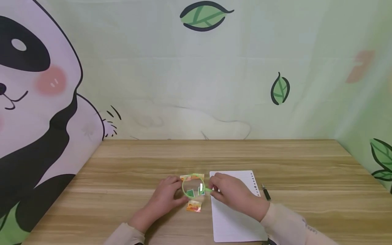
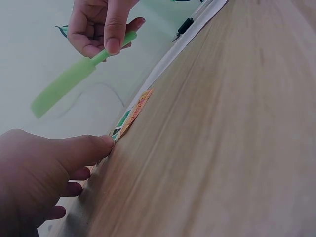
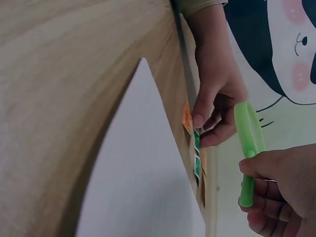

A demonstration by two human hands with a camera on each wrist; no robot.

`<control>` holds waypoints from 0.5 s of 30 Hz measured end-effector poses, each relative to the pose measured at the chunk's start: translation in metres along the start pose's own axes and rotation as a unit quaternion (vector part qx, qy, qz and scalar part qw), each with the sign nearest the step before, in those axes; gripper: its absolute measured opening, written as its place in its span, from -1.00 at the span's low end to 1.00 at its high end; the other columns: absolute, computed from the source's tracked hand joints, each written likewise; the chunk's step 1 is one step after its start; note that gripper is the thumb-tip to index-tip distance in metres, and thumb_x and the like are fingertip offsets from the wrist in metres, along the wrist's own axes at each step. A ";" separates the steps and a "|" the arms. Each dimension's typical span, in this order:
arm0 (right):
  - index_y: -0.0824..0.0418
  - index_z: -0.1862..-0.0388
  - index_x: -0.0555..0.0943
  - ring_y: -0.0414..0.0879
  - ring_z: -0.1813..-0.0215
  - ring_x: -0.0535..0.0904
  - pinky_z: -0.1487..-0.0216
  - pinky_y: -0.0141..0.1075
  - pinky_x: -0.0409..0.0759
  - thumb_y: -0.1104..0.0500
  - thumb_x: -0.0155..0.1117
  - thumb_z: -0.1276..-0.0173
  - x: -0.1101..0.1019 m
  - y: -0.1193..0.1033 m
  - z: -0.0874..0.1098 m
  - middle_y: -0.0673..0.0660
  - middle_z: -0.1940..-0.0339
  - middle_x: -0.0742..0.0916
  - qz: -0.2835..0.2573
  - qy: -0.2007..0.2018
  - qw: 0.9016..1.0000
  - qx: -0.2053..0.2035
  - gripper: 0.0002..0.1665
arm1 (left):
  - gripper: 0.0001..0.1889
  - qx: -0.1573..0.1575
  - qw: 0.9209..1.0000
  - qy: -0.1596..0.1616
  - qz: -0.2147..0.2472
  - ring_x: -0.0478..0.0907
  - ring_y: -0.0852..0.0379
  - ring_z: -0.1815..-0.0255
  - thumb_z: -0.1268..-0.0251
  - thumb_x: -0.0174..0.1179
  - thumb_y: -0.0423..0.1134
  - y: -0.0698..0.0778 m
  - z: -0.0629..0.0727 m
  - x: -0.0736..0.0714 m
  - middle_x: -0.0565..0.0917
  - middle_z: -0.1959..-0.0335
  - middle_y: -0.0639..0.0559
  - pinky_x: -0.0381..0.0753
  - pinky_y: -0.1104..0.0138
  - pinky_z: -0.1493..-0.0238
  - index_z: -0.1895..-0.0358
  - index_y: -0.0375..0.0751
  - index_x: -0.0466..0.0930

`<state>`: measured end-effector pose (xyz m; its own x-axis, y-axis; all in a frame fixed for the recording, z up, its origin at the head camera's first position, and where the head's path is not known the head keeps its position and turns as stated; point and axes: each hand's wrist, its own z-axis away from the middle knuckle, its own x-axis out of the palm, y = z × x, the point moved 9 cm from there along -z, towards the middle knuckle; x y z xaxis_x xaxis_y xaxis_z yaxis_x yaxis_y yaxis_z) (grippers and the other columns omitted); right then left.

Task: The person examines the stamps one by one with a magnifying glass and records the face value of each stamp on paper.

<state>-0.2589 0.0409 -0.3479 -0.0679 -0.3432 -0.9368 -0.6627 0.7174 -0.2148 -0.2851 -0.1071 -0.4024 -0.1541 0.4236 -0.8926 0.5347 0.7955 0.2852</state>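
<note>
My right hand (image 1: 235, 194) pinches the handle of a light green magnifying glass (image 2: 64, 86), thumb on top and fingers curled beneath. The round lens is held above several small printed paper pieces on the table. Two green pieces (image 1: 190, 193) show through the lens. An orange piece (image 1: 194, 206) lies on the near side, and an orange strip (image 1: 199, 176) on the far side is partly covered by the lens. My left hand (image 1: 166, 195) rests at the left of the pieces, its extended thumb touching the edge of a green one in the left wrist view.
A white loose-leaf sheet (image 1: 232, 221) with punched holes lies under my right hand. To its right is a black pen (image 1: 266, 192). Behind the wooden table (image 1: 147, 156) hangs a cloth backdrop (image 1: 147, 68) with a panda and leaves.
</note>
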 end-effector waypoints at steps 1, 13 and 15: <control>0.12 0.34 0.55 -0.29 0.39 0.51 0.43 -0.48 0.49 0.20 0.37 -0.19 0.001 -0.002 0.000 -0.04 0.40 0.62 0.004 0.001 1.000 -0.005 -0.86 | -0.67 0.000 1.000 0.000 0.001 0.52 0.01 0.02 0.08 0.45 -0.08 0.000 0.000 0.000 0.62 0.15 0.00 0.49 0.07 -0.10 0.26 -0.16 0.65; 0.08 0.34 0.55 -0.29 0.35 0.49 0.44 -0.52 0.51 0.18 0.39 -0.19 0.011 -0.012 0.003 -0.08 0.40 0.58 0.049 0.016 0.997 -0.049 -0.84 | -0.57 0.002 1.000 0.006 0.003 0.53 -0.02 0.02 0.15 0.49 -0.13 0.000 -0.001 -0.001 0.63 0.16 -0.02 0.49 0.05 -0.12 0.15 -0.26 0.66; 0.08 0.34 0.55 -0.28 0.33 0.51 0.43 -0.51 0.53 0.18 0.40 -0.18 0.012 -0.012 0.004 -0.08 0.39 0.59 0.055 0.019 0.997 -0.054 -0.84 | -0.54 0.004 1.000 0.005 0.000 0.53 -0.01 0.02 0.15 0.49 -0.11 0.001 0.000 -0.002 0.63 0.16 -0.01 0.50 0.06 -0.10 0.14 -0.27 0.66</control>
<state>-0.2486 0.0303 -0.3573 -0.1718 -0.2906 -0.9413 -0.7261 0.6831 -0.0783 -0.2844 -0.1069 -0.4004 -0.1620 0.4286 -0.8889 0.5413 0.7917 0.2831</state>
